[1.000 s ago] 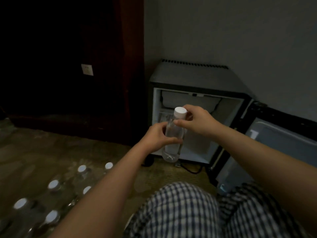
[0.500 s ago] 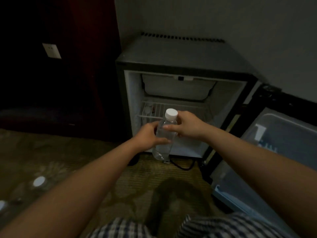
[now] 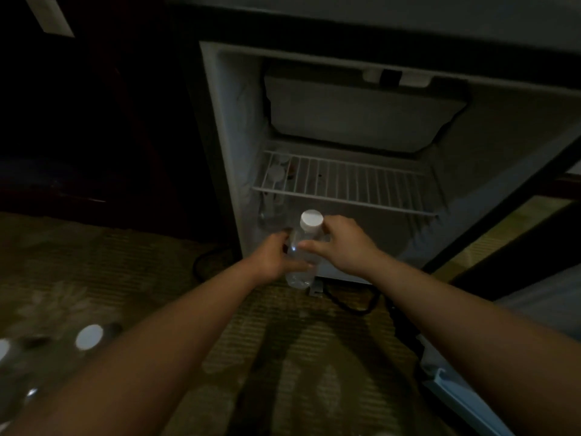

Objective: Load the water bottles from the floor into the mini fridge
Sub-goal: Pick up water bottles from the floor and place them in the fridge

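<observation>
I hold a clear water bottle with a white cap upright in both hands, just in front of the lower opening of the mini fridge. My left hand wraps its lower body. My right hand grips it near the neck. Inside the fridge, a white wire shelf spans the middle, and below it at the left stand bottles with white caps. More bottles on the floor show at the lower left, blurred.
The fridge door hangs open at the right, its pale inner edge low by my right arm. A black power cable loops on the patterned carpet under the fridge front. Dark wooden furniture fills the left.
I have leaned in closer and the fridge now fills the view. The bottle, held in both hands, has moved forward toward the lower compartment. My checked shorts have left the frame.
</observation>
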`<state>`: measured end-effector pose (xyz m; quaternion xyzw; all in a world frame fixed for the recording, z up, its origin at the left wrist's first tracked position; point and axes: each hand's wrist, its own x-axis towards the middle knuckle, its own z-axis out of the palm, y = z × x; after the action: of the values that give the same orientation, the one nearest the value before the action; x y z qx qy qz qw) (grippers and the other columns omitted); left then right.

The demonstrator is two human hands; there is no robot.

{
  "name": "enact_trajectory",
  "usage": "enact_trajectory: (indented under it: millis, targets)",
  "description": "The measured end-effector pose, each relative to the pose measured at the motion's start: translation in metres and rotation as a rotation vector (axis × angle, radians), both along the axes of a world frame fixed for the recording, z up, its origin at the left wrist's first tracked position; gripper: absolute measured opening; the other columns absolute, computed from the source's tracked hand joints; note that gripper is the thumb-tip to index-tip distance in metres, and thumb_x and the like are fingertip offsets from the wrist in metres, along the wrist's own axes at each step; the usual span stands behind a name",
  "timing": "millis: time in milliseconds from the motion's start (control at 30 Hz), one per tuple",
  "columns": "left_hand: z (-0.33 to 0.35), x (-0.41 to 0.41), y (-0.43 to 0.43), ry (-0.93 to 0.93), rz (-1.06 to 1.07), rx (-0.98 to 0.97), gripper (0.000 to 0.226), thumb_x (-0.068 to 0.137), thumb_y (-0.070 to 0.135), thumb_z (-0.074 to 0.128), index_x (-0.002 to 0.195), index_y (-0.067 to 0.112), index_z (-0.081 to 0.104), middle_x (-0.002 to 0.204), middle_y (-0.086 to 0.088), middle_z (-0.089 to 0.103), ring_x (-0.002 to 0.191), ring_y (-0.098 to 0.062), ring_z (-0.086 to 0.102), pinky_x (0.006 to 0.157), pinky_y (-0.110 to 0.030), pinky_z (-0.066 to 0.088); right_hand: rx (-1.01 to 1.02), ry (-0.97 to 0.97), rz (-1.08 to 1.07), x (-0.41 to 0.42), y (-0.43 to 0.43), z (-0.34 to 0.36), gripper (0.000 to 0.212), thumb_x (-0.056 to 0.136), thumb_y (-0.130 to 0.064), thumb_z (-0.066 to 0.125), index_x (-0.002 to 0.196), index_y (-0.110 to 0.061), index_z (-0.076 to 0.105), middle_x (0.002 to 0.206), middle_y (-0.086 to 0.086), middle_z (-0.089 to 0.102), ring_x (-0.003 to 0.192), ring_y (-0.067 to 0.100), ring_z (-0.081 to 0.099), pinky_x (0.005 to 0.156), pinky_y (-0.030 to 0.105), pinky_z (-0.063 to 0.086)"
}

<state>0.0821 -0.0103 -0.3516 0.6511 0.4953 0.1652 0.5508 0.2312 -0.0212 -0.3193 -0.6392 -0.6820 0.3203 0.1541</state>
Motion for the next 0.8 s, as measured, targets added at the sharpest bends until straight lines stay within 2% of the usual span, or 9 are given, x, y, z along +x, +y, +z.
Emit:
enact_trajectory:
  millis: [200,267,467,533,600,633,667,733,800]
  targets:
    - [-0.036,0.003,0.021,-0.008,0.104,-0.024,0.048,0.082,0.011,0.069,0.127,0.011,0.052,0.122,0.001,0.057,0.114,-0.014,0.054,0.092,-0.02,0.046,-0.051,0.097,-0.066,0.0,0.023,-0.03,0.044,0.081,-0.035,0.069,0.12,-0.017,0.057,0.12,0.005,0.063,0.11,0.021,0.059,0.095,0.037,0.048]
    - [-0.044,0.005,0.024,-0.019,0.173,-0.041,0.051,0.083,0.009,0.066,0.131,0.011,0.048,0.122,0.0,0.056,0.113,-0.015,0.053,0.089,-0.016,0.042,-0.045,0.108,-0.103,-0.002,0.031,-0.038,0.045,0.079,-0.034,0.071,0.118,-0.017,0.058,0.119,0.006,0.064,0.109,0.025,0.06,0.095,0.04,0.049]
    - [-0.06,0.017,0.028,-0.055,0.286,-0.098,0.061,0.09,0.003,0.055,0.144,0.009,0.028,0.144,-0.013,0.04,0.131,-0.026,0.043,0.111,-0.037,0.036,-0.03,0.075,-0.206,-0.006,0.055,-0.054,0.045,0.085,-0.025,0.067,0.125,-0.009,0.055,0.129,0.013,0.059,0.118,0.03,0.055,0.1,0.038,0.045]
    - [-0.063,0.021,0.033,-0.065,0.321,-0.101,0.057,0.092,0.003,0.051,0.144,0.006,0.029,0.145,-0.014,0.04,0.132,-0.025,0.041,0.107,-0.023,0.038,-0.036,0.106,-0.247,-0.005,0.061,-0.054,0.046,0.088,-0.031,0.063,0.126,-0.007,0.056,0.132,0.013,0.057,0.12,0.028,0.054,0.1,0.034,0.044]
    - [-0.066,0.022,0.036,-0.091,0.362,-0.102,0.05,0.094,-0.001,0.046,0.142,0.001,0.032,0.144,-0.015,0.041,0.132,-0.026,0.041,0.084,0.001,0.04,-0.057,0.119,-0.243,-0.005,0.064,-0.054,0.047,0.089,-0.035,0.061,0.127,-0.009,0.056,0.134,0.012,0.056,0.122,0.027,0.053,0.101,0.034,0.043]
    - [-0.069,0.022,0.038,-0.105,0.38,-0.113,0.049,0.095,-0.002,0.044,0.142,0.0,0.032,0.144,-0.014,0.04,0.132,-0.026,0.04,0.077,0.004,0.039,-0.066,0.135,-0.24,-0.005,0.065,-0.054,0.046,0.088,-0.035,0.061,0.127,-0.009,0.057,0.134,0.012,0.056,0.122,0.027,0.053,0.101,0.035,0.043]
    - [-0.073,0.022,0.04,-0.104,0.392,-0.125,0.049,0.095,-0.001,0.044,0.142,0.002,0.033,0.146,-0.013,0.039,0.133,-0.025,0.04,0.079,0.002,0.038,-0.071,0.156,-0.238,-0.005,0.064,-0.053,0.045,0.088,-0.033,0.062,0.126,-0.009,0.057,0.133,0.011,0.057,0.122,0.026,0.053,0.1,0.033,0.043]
    - [-0.075,0.02,0.042,-0.071,0.371,-0.156,0.052,0.095,0.004,0.047,0.144,0.011,0.033,0.148,-0.009,0.038,0.134,-0.021,0.039,0.096,-0.01,0.034,-0.089,0.211,-0.231,-0.002,0.061,-0.055,0.045,0.087,-0.026,0.064,0.128,-0.01,0.054,0.133,0.008,0.056,0.122,0.023,0.052,0.093,0.024,0.041]
    - [-0.072,0.019,0.044,-0.069,0.345,-0.215,0.055,0.094,0.008,0.049,0.145,0.019,0.032,0.148,-0.006,0.038,0.133,-0.021,0.039,0.107,-0.025,0.032,-0.137,0.271,-0.225,0.002,0.056,-0.057,0.054,0.087,-0.019,0.063,0.136,-0.012,0.043,0.134,0.004,0.051,0.122,0.019,0.048,0.092,0.027,0.043]
